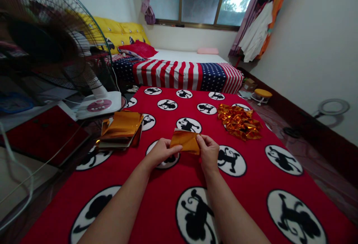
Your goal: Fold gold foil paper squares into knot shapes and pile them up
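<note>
A sheet of shiny gold foil paper (185,141) is held up over the middle of the red cloth, its pale back showing along the top edge. My left hand (163,151) pinches its left side, thumb across the front. At the right side, my right hand (208,150) grips the sheet between thumb and fingers. To the left lies a stack of gold foil sheets (121,126), with pale edges showing beneath. Over on the right sits a pile of folded gold foil pieces (239,121).
Red cloth with monkey prints (156,214) covers the surface before me. A large fan (53,38) on a white base (100,105) stands at left. Beyond is a bed with a striped, starred cover (167,73). A yellow-topped stool (263,93) stands by the right wall.
</note>
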A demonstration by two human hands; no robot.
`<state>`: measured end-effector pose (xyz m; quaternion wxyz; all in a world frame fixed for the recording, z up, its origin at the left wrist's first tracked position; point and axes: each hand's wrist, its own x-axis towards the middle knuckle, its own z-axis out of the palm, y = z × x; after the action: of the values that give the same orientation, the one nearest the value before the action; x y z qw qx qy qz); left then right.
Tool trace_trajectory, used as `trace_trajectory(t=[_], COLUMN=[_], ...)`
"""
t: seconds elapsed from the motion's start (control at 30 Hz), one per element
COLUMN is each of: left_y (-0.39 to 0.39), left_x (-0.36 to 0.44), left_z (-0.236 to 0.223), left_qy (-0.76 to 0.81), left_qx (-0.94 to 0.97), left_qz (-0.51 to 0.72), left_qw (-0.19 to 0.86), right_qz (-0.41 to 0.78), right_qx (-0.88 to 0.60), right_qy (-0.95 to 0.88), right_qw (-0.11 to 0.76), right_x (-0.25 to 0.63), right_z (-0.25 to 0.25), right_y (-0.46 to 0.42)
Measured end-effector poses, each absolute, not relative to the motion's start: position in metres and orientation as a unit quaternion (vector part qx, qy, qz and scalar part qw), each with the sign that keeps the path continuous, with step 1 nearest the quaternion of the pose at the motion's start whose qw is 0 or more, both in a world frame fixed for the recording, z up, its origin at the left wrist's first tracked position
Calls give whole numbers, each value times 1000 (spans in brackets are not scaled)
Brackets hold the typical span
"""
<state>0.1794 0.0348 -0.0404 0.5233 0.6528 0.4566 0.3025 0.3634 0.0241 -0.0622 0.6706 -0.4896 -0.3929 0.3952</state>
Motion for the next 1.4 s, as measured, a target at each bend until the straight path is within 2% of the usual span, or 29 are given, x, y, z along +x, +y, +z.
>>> trace_trajectory(t=[0.13, 0.23, 0.37, 0.47, 0.87, 1.03, 1.2, 1.4], left_y=[34, 36, 37, 32, 32, 35, 42, 44], left_x=[184, 190, 202, 210, 209, 205, 190, 186], left_z=[-41, -47, -53, -52, -51, -53, -59, -61], left_qy=[470, 496, 489, 472, 502, 524, 544, 522], left_qx=[624, 563, 525, 550, 564, 550, 513, 523], left_qz=[335, 422, 499, 498, 494, 489, 527, 517], left_qw=[526, 509, 486, 477, 431, 428, 404, 433], right_qz=[442, 488, 487, 456, 494, 477, 482, 516], right_qx=[-455, -409, -420, -459, -467, -460, -439, -441], right_qy=[-371, -372, -467, -503, -421, -405, -316, -434], right_qw=[678, 675, 607, 574, 600, 630, 690, 592], right_x=[361, 358, 349, 342, 345, 350, 356, 352], right_z=[-59, -58, -56, -55, -51, -53, -55, -54], right_y=[23, 21, 17, 14, 13, 16, 18, 18])
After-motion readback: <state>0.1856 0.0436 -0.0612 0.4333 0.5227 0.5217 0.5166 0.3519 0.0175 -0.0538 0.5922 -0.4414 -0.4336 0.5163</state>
